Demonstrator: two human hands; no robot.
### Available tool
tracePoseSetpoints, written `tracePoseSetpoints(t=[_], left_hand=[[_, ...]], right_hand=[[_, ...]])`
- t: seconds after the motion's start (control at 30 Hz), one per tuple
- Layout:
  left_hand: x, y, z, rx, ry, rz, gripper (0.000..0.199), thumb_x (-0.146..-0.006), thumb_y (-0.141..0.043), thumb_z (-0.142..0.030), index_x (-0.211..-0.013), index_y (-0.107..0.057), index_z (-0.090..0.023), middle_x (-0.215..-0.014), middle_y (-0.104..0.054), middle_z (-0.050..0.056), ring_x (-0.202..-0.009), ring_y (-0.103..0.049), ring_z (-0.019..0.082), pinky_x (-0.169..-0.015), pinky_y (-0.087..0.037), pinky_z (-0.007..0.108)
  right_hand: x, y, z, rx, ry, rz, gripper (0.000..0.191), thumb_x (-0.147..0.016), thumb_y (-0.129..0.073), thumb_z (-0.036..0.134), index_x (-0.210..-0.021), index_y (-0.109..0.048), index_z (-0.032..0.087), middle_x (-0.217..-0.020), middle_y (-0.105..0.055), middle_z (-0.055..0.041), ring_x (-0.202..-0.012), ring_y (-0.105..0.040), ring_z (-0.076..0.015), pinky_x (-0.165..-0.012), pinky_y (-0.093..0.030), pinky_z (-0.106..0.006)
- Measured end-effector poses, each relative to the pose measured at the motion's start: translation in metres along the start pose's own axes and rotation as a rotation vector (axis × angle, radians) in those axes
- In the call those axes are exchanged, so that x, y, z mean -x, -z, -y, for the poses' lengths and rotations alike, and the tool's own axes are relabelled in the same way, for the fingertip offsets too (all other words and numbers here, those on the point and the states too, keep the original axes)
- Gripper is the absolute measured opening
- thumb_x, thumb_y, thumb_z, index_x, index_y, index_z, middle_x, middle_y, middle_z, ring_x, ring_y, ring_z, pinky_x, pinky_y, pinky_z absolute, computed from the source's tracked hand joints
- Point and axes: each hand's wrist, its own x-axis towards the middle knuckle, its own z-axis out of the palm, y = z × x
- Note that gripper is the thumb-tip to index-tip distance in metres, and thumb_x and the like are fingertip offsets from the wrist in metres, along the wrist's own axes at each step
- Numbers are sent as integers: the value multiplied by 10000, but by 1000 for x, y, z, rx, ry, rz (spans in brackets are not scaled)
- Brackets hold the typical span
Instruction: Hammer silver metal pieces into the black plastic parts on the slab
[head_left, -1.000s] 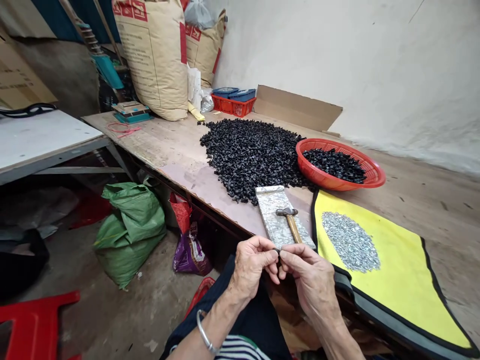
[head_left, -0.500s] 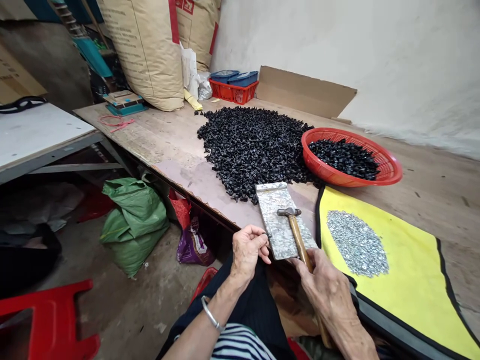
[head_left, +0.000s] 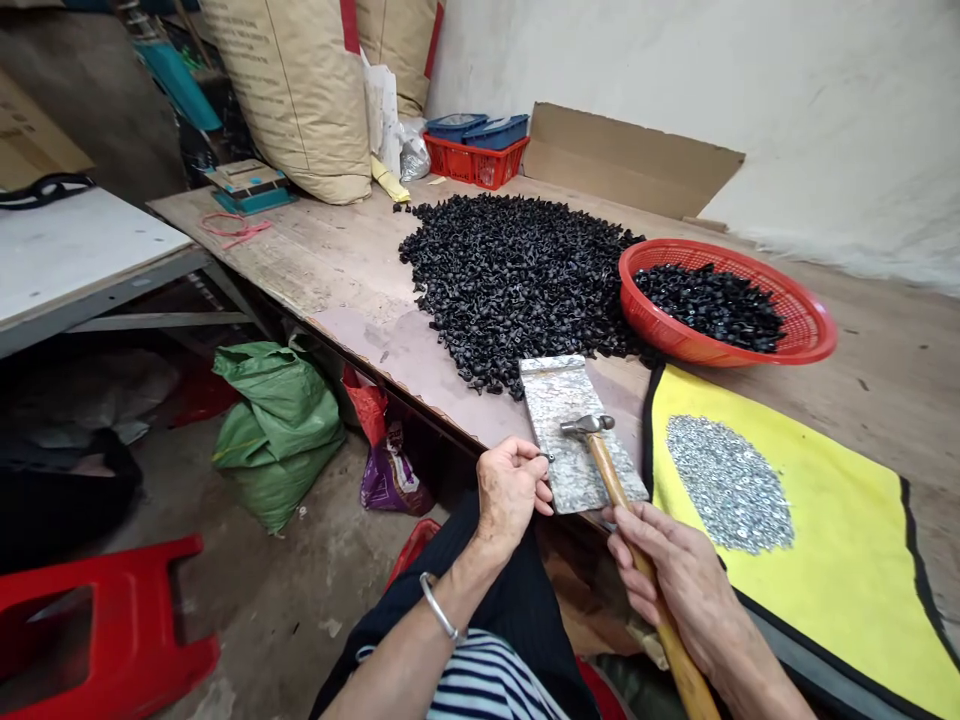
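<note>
1. Reference: clock directions are read from the speckled grey plate (head_left: 559, 440), with 12 o'clock pointing away from the wearer. The plate lies flat at the near edge of the wooden workbench (head_left: 300, 250).
2. Left hand (head_left: 511, 490): closed. The thumb and fingers pinch a small part (head_left: 547, 457) at 8 o'clock, just beside the plate's edge. The part is too small to identify; only a dark body with a metallic glint shows.
3. Right hand (head_left: 679, 590): closed around the wooden handle of a hammer (head_left: 628, 540). The steel hammer head (head_left: 587, 424) sits over the plate; contact with the plate cannot be confirmed.
4. Stock at 12 o'clock: a wide pile of black moulded pieces (head_left: 510, 280) lies on the bench.
5. Stock at 2 o'clock: a red plastic basket (head_left: 814, 330) holds more black pieces (head_left: 709, 305).
6. Stock at 4 o'clock: a yellow mat (head_left: 840, 580) with a black border carries a mound of small silver metal pieces (head_left: 729, 483).
7. Surroundings: paper sacks (head_left: 292, 100) stand behind the bench. A green woven sack (head_left: 277, 430) sits below its edge, and a red plastic stool (head_left: 97, 640) stands on the floor.
</note>
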Motion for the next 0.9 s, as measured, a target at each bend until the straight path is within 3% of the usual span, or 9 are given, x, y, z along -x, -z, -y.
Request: tracePoseSetpoints(t=[0.17,0.3,0.5,0.9], left_hand=[[0,2,1,17,13,29,99,-551,-563,-138,-646,-536,-129,-366,-504,-43,-287,-453,95,-253,-421,209],[0,2,1,34,14,13,81,-543,-573,-143,-612,-532,-133,-359,-509,-36,-277,-444,92,-248,-417,210],[0,1,-1,22,25,-2,64,-536,-567,-131,-588,-531,-132,-333,-495,-38,-266,-440,91,-244,-409,199],[2,4,-1,29,7,4,77,-548,-601,-149,-598,-549,-122,-340,-505,-33,-270,-442,96,-264,-420,216]], right_hand=[[13,5,-21,474,429,-247,329,-742,-546,517,-840,-567,204,-519,-531,32,-387,-455,-85,-341,-353,-186],[6,20,-35,860,713,-304,316,-803,-483,467,-921,-600,199,-602,-647,-21,-482,-601,-144,-448,-469,-213],[-4,27,-54,1150,1083,-440,331,-861,-454,379,-1028,-587,126,-791,-705,-83,-570,-659,-152,-537,-507,-204],[5,13,-47,1222,1105,-502,373,-894,-384,382,-1102,-593,154,-830,-712,-70,-530,-647,-129,-501,-492,-178]])
